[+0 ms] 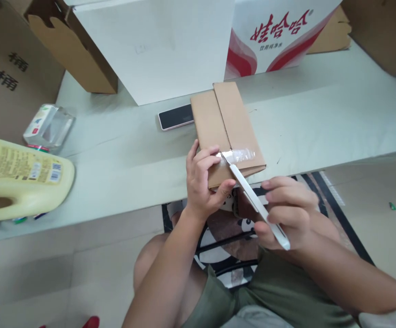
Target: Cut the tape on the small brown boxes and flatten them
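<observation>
A small brown cardboard box (215, 118) lies at the front edge of the table, with clear tape (245, 155) across its flap seam. My left hand (203, 177) grips the near left corner of the box, fingers on top and thumb along the front side. In my right hand (290, 209) is a white utility knife (252, 198), held between fingers and thumb. Its blade points away from me, and the tip is at the tape by my left fingertips. Whether the blade has cut into the tape I cannot tell.
A phone (175, 117) lies partly behind the box on the pale cloth-covered table (133, 159). Large white cartons (157, 45) stand at the back. To the left are a yellow jug (44, 182), a clear plastic container (56, 127) and an upright brown carton (88, 64).
</observation>
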The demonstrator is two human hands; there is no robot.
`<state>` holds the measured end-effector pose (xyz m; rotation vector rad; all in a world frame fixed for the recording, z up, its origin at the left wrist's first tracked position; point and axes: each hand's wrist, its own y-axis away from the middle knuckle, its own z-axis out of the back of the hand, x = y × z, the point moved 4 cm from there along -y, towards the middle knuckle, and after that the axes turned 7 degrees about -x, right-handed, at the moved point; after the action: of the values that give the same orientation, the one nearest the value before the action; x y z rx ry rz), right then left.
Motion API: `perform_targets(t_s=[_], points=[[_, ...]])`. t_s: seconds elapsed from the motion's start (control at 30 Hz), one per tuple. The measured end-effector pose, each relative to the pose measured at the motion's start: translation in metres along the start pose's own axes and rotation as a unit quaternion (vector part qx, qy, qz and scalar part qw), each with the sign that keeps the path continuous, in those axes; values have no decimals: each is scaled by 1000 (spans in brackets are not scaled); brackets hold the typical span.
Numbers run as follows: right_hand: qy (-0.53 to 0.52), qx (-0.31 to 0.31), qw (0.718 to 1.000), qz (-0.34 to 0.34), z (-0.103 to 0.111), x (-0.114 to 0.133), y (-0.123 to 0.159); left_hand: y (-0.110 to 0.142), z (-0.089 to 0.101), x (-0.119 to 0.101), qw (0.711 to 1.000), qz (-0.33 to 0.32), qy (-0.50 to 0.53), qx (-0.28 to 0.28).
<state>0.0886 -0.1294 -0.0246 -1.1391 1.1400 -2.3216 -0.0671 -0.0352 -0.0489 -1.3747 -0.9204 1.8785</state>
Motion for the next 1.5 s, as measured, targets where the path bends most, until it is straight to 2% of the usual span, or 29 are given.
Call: perform_targets(t_s=[0.07,0.1,0.2,0.3,0.47,0.67,0.8,0.97,1.17,1.37,1.5], points=[[-21,-53,995,84,-8,7,-1,0,-1,-1,1000,-1,1,0],[-28,-56,992,107,-12,10,-2,0,-1,-1,1000,0,3,-1],[-55,6,993,107,-16,13,-6,1,-1,-1,1000,6,1,0],[-86,43,990,105,-9,16,-9,1,-1,-1,1000,7,-17,8],[-106,28,990,92,-7,18,-11,2,-2,-2,999,4,-36,12],[-68,14,994,82,-14,25,-17,2,-4,-2,1000,3,-28,10],[-64,18,997,46,-16,28,-17,3,-5,0,1000,8,-21,13],[-119,-41,992,-32,-16,21,-18,3,-5,1,999,11,-24,21],[-157,-19,987,-37,-11,29,-23,3,-4,0,1000,3,-20,12],[-233,-99,963,-92,-12,35,-10,4,-6,1,999,-15,-26,-10],[-243,-99,959,-104,-12,36,-10,5,-6,1,999,-17,-26,-21]])
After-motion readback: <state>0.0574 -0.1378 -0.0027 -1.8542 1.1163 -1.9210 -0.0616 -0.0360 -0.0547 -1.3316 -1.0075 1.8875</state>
